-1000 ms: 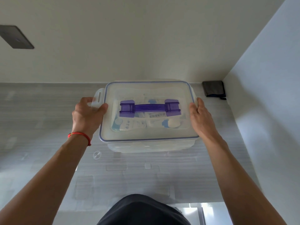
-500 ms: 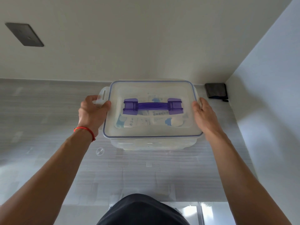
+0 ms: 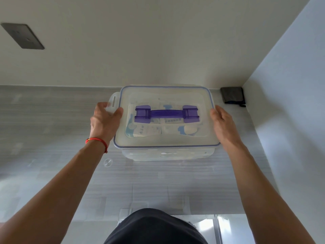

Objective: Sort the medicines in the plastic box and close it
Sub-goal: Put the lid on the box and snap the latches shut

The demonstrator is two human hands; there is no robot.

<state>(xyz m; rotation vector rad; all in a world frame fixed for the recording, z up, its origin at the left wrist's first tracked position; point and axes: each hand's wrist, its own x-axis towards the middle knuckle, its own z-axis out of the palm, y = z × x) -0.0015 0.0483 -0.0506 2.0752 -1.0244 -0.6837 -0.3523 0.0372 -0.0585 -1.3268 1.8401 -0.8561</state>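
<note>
Fingers [image 3: 101,107] of the left hand [image 3: 103,123] curl over the raised side latch [image 3: 113,104] of the plastic box [image 3: 165,120], with the thumb pressed against the lid's left edge, so the flap is pinched between thumb and fingers. Right hand [image 3: 223,125] lies flat along the box's right side, fingers straight and held together, their tips at the lid's right rim; whether the latch beneath that palm is down cannot be told, as the hand hides it. Head view: the box rests on the grey countertop [image 3: 52,138], close to the back wall, between the two hands. Its translucent lid [image 3: 167,138] with blue seal sits on top, the purple handle [image 3: 167,114] lying across its middle; medicine packets [image 3: 147,131] show faintly through it. A dark folded item [image 3: 232,96] lies in the right rear corner, apart from the box. A red cord [image 3: 98,140] circles the left wrist. Compared with the earlier frames, the box and both hands keep the same grip and arrangement; only the viewpoint shifts slightly.
</note>
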